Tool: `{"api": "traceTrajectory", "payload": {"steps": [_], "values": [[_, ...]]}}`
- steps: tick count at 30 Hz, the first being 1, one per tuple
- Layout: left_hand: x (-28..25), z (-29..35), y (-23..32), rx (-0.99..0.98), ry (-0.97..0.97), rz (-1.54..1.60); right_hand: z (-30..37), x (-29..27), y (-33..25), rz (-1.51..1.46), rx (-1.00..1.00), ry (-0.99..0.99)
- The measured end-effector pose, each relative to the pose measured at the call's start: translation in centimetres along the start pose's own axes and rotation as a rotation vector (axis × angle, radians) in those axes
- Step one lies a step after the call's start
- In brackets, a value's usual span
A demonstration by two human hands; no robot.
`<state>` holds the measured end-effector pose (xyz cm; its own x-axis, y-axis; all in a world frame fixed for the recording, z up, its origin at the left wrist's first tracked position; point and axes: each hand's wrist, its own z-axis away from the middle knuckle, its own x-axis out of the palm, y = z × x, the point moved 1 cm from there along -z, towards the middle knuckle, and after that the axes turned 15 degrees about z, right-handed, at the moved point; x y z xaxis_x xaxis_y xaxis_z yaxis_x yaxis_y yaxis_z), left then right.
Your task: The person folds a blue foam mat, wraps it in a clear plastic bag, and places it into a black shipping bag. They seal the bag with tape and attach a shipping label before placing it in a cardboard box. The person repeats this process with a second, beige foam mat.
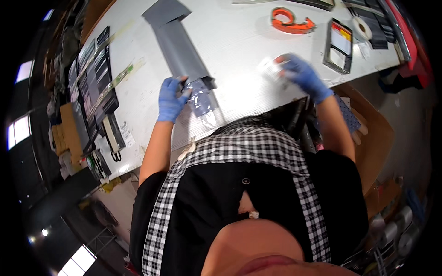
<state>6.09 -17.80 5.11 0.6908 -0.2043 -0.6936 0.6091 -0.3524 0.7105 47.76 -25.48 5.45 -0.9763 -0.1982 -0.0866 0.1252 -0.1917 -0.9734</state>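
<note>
Long gry strip (182, 48), shiny clr plastic (201, 99) @ nr end.

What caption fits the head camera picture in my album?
Busy at the white table: gloved left hand at clear plastic and grey strip, gloved right hand with a blurred white piece.

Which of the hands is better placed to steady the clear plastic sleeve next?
Likely the left hand: it is right beside the upper end of the clear plastic sleeve. The right hand is farther away, at a blurred white item.
</note>
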Motion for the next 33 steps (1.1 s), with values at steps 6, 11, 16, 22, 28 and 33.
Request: {"api": "traceTrajectory", "payload": {"steps": [6, 11, 16, 22, 28, 33], "values": [[-0.5, -1.2, 0.4, 0.112, -0.055, -0.227, -6.9, 17.2, 1.8, 0.148, 0.063, -0.235], [0.5, -1.8, -1.2, 0.166, -0.075, -0.372, -9.7, 19.4, 0.0, 0.255, 0.231, -0.22], [-1.2, -2.1, -0.4, 0.11, -0.123, -0.242, -10.0, 18.9, 0.8, 0.259, 0.302, -0.272], [-1.1, -2.5, -0.5, 0.021, -0.292, -0.302, -11.0, 18.9, 0.5, 0.304, 0.261, -0.244], [-1.0, -2.1, -0.6, 0.029, -0.219, -0.267, -10.7, 18.0, -0.8, 0.371, 0.268, -0.344], [-0.9, -2.7, -0.2, 0.021, -0.275, -0.308, -10.8, 18.8, -0.1, 0.249, 0.189, -0.3]]}}
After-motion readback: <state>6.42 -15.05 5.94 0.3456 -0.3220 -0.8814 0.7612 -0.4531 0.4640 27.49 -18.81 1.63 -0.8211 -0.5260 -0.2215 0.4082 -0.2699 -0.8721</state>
